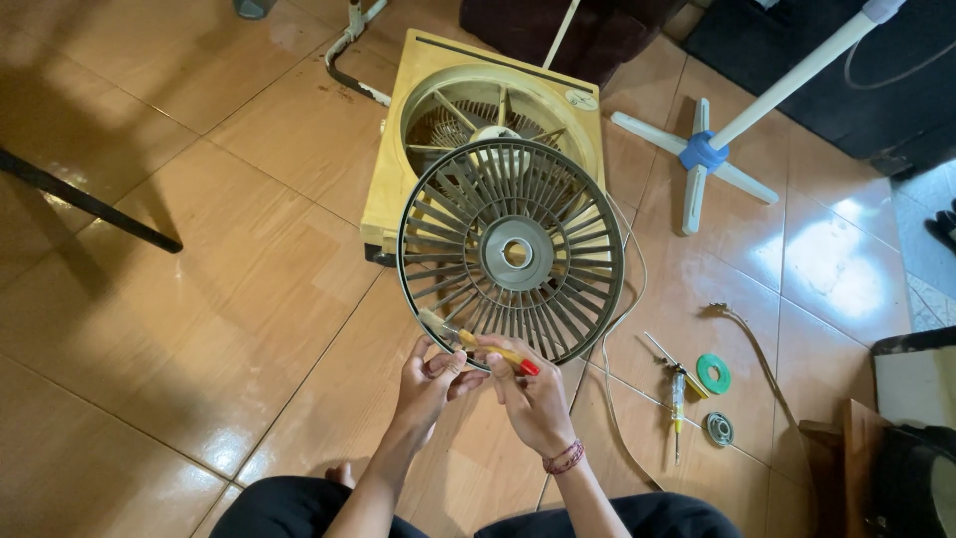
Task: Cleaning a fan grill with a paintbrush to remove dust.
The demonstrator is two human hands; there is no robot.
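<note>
A round grey fan grille (512,253) with radial slats is held up over the floor. My left hand (431,383) grips its lower rim. My right hand (530,391) holds a small brush (478,346) with a yellow handle and a red tip, its bristles against the grille's lower left edge. Behind the grille a cream box fan housing (414,120) lies flat on the tiles, its blades showing through the round opening.
A white stand-fan pole with a blue collar and cross base (703,152) lies at the right. A screwdriver (677,402), a green ring (713,374), a metal disc (719,429) and a pale cable (622,319) are on the tiles. A dark bar (90,204) crosses the left.
</note>
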